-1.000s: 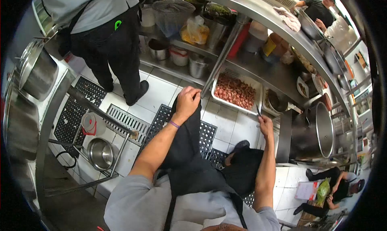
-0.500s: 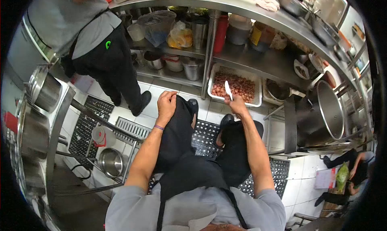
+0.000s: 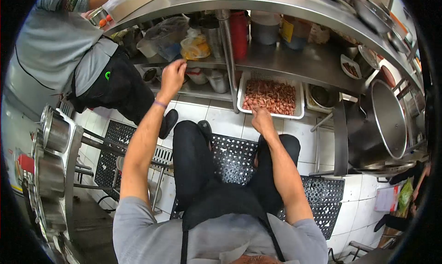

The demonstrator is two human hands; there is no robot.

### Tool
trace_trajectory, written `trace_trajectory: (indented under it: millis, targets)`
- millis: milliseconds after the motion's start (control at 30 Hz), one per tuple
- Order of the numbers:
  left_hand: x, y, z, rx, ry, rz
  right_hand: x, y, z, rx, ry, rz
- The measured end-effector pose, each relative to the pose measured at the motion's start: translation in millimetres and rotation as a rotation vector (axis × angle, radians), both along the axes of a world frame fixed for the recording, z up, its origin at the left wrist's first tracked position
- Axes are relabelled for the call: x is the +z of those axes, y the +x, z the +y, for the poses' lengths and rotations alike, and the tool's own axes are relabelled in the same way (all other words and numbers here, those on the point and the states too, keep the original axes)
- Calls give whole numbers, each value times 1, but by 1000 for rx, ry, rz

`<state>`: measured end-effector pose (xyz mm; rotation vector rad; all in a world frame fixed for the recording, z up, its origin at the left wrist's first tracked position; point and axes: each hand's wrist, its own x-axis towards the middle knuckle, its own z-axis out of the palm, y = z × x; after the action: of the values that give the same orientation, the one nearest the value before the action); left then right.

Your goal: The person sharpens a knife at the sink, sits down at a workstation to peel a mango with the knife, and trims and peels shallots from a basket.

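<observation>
A white plastic crate [image 3: 299, 108] of what look like small red onions or shallots [image 3: 269, 96] sits at the foot of the shelving in front of my knees. My right hand [image 3: 262, 120] is at its front rim, fingers curled together. Whatever they grip is hidden; no white tool shows there. My left hand [image 3: 173, 81] is raised in front of the lower shelves, its fingers drawn in. I cannot make out anything in them. A purple band circles that wrist.
A co-worker in dark trousers [image 3: 122, 82] stands close on the left. Steel shelving [image 3: 299, 63] with tubs and bags spans the front. A large pot [image 3: 368, 126] is at the right, steel pots [image 3: 48, 172] at the left. Black perforated mats [image 3: 232, 156] cover parts of the tiled floor.
My left hand has risen from my knee, forward to the shelves. My right hand has shifted slightly against the crate's front; the white tool it held is out of sight. The view has shifted.
</observation>
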<state>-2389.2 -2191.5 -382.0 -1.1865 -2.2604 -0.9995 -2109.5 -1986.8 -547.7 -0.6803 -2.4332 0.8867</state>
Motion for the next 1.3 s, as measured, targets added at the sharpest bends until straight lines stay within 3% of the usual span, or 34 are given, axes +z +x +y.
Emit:
trace_trajectory:
  millis: [67, 167, 267, 300, 400, 733, 800, 867, 933, 1033, 1133, 1267, 1300]
  targets:
    - [18, -36, 28, -6, -100, 252, 19, 4, -8, -7, 8, -83]
    - [37, -76, 70, 73, -196, 347, 8, -5, -8, -48, 21, -194]
    - [21, -122, 106, 154, -259, 420, 9, -8, -9, -97, 50, -137]
    - [19, -135, 115, 146, -361, 325, 7, -8, -7, -88, 44, -176]
    - [-16, -192, 142, 162, -357, 513, 6, -8, -5, -65, 34, -185]
    - [-24, -238, 144, 90, -459, 150, 17, -30, -13, 2, -16, -149]
    - [-21, -240, 137, 107, -578, 250, 25, -39, -11, -2, -25, -118]
    - [-20, -238, 128, 104, -446, 55, 31, -52, -10, 19, -4, -71]
    - [-21, -232, 120, 73, -45, -416, 27, -68, -6, 72, -25, -36]
    - [-26, -242, 121, -365, 708, -1470, 60, -109, -4, 133, -65, -52]
    - [-40, -257, 112, -648, 808, -1743, 106, -166, -7, 164, -116, 132]
    - [-4, -212, 98, -533, 1063, -1620, 166, -237, -11, 170, -166, 203]
    - [-7, -210, 97, -586, 998, -1553, 171, -257, -8, 129, -142, 157]
